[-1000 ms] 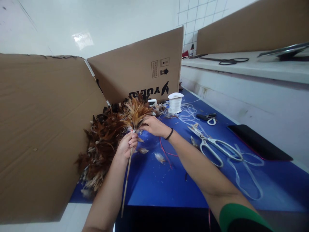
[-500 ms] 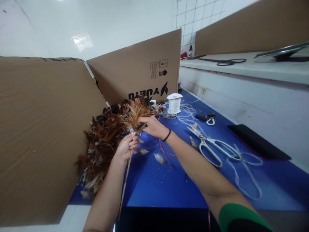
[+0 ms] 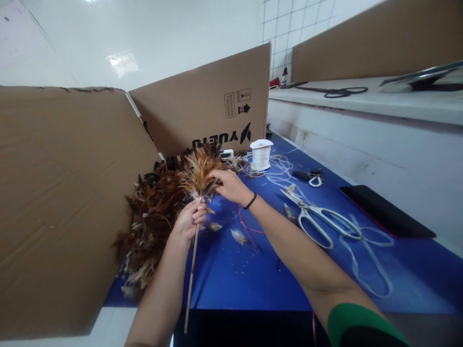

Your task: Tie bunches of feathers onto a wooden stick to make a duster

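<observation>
My left hand (image 3: 190,218) is closed round a thin stick (image 3: 192,274) just under a bunch of brown and tan feathers (image 3: 198,172) fixed at its top. White material shows where feathers and stick meet. My right hand (image 3: 231,187), with a black band at the wrist, is at the right side of the bunch, its fingers bent against the feathers; whether they pinch one is too small to tell. Behind and left lies a large pile of brown feathers (image 3: 155,202). Loose pale feathers (image 3: 238,236) lie on the blue table (image 3: 235,289).
Cardboard panels (image 3: 65,207) stand left and behind. A white ribbon spool (image 3: 261,155), loose ribbon, black-handled cutters (image 3: 307,175), large scissors (image 3: 318,217) and a black flat device (image 3: 387,212) lie to the right. More scissors (image 3: 343,91) rest on the white ledge.
The stick's lower end has swung to the right. My right hand has shifted slightly up, and a white object behind the feathers shows more.
</observation>
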Motion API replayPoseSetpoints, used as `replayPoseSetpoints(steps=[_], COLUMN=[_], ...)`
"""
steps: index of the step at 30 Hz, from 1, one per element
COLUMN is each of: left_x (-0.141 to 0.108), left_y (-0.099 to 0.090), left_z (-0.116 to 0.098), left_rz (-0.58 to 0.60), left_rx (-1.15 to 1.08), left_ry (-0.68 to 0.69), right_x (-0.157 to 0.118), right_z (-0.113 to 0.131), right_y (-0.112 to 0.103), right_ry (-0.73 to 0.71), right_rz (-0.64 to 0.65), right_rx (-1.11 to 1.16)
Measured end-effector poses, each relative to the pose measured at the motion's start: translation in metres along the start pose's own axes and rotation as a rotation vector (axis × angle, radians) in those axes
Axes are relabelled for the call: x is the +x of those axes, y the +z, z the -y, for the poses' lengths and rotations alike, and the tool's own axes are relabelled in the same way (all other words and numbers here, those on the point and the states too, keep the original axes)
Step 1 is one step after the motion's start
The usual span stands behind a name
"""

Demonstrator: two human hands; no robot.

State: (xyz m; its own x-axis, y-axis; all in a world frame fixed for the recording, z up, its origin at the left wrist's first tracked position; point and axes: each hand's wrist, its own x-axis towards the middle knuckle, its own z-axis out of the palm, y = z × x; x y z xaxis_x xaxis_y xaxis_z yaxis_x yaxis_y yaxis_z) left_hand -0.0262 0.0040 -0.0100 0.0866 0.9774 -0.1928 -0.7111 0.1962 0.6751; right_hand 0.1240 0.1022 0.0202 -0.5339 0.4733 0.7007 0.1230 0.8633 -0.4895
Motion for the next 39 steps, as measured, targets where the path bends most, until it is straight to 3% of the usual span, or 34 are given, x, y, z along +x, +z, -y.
replayPoseSetpoints(steps=[4,6,9,12,14,18,26,29,35,39], left_x=[0.000,-0.001,-0.002,-0.003,-0.003,-0.004,-0.005,-0.004,-0.003,-0.002], left_y=[0.000,0.001,0.002,0.003,0.003,0.002,-0.002,-0.004,-0.004,-0.005], left_z=[-0.002,-0.003,-0.005,-0.006,-0.007,-0.010,-0.017,-0.016,-0.016,-0.016], left_rz=[0.056,0.052,0.030,0.021,0.002,0.002,0.005,0.033,-0.006,0.016], left_rx=[-0.072,-0.092,-0.117,-0.143,-0.158,-0.191,-0.263,-0.292,-0.252,-0.249], left_ry=[0.008,0.008,0.019,0.039,0.046,0.079,0.162,0.165,0.174,0.176], right_x=[-0.001,-0.003,-0.007,-0.012,-0.014,-0.021,-0.040,-0.039,-0.027,-0.028], right_z=[-0.013,-0.021,-0.029,-0.033,-0.034,-0.035,-0.032,-0.035,-0.048,-0.041], right_y=[-0.007,-0.009,-0.006,0.004,0.014,0.035,0.074,0.071,0.033,0.039], right_ry=[0.167,0.276,0.353,0.298,0.278,0.300,0.185,0.196,0.268,0.137], right_rz=[-0.085,-0.055,0.184,0.508,0.600,0.552,0.522,0.538,0.563,0.524], right_rx=[-0.104,-0.179,-0.263,-0.238,-0.252,-0.379,-0.523,-0.556,-0.609,-0.565])
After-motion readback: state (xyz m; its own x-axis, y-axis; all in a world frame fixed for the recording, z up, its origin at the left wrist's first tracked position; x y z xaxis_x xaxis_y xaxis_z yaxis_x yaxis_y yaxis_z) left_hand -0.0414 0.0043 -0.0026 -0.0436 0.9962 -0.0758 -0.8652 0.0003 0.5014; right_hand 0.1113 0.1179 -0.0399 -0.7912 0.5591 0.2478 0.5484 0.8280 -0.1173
